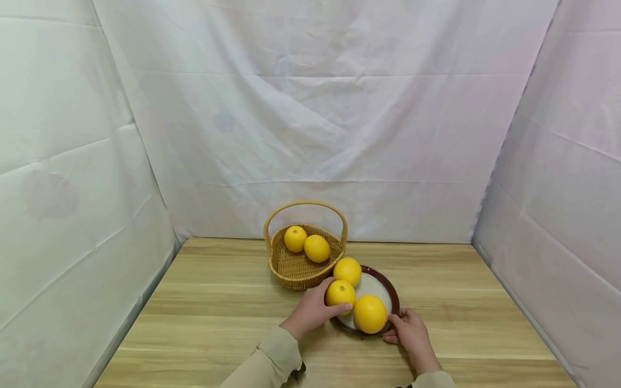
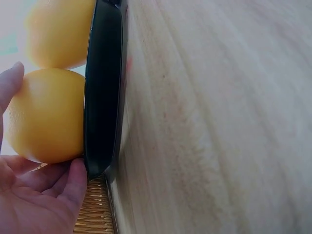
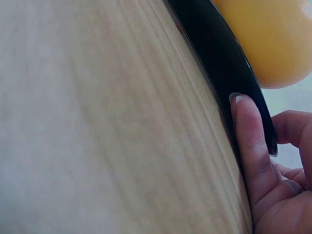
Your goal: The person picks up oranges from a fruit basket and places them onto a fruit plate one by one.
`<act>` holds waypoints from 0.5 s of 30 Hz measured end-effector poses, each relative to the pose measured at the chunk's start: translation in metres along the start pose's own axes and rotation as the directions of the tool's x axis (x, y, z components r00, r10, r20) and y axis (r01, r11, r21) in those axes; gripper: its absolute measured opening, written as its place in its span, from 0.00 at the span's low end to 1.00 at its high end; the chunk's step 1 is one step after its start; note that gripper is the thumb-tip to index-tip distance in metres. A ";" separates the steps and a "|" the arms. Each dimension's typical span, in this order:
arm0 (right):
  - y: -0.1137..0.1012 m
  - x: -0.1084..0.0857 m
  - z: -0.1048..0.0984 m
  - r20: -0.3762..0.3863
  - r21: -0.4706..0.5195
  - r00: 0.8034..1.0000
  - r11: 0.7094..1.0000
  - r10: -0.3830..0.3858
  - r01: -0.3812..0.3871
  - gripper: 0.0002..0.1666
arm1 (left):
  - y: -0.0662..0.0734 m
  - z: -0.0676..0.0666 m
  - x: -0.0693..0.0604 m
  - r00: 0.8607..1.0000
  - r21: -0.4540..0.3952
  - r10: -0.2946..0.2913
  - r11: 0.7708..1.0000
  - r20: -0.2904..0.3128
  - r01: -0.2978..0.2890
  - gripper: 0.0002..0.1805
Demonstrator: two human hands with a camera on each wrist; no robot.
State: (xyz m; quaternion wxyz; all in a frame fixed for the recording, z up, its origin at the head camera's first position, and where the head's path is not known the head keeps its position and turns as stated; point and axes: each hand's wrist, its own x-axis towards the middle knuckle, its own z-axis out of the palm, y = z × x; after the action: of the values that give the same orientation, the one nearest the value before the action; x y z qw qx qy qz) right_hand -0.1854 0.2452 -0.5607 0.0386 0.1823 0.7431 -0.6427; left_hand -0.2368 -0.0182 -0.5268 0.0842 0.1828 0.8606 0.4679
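Note:
A round plate with a dark brown rim (image 1: pixel 394 291) and pale inside holds three oranges. My left hand (image 1: pixel 314 308) grips the left orange (image 1: pixel 340 293), thumb on its near side and fingers round its far side. In the left wrist view that orange (image 2: pixel 46 117) sits against the plate's dark side (image 2: pixel 103 92), with fingertips touching the rim. My right hand (image 1: pixel 411 335) pinches the plate's right edge, thumb above and fingers along the outer side, as the right wrist view shows. The near orange (image 1: pixel 370 314) lies beside that thumb; the far orange (image 1: pixel 347 271) rests by the basket.
A wicker basket (image 1: pixel 291 272) with a tall arched handle (image 1: pixel 306 202) stands behind and left of the plate, close to it, with two oranges (image 1: pixel 317 248) inside. White cloth (image 1: pixel 310 124) hangs round the back and sides of the wooden table (image 1: pixel 208 312).

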 end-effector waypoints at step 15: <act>0.001 0.001 0.000 -0.003 -0.003 1.000 1.000 0.002 -0.002 0.21 | 0.004 -0.007 -0.002 1.000 0.015 -0.001 1.000 0.017 0.001 0.51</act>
State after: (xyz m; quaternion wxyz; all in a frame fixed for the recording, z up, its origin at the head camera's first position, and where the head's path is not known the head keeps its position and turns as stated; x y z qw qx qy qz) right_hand -0.1859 0.2458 -0.5617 0.0384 0.1839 0.7440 -0.6412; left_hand -0.2357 -0.0223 -0.5199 0.0905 0.1872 0.8633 0.4599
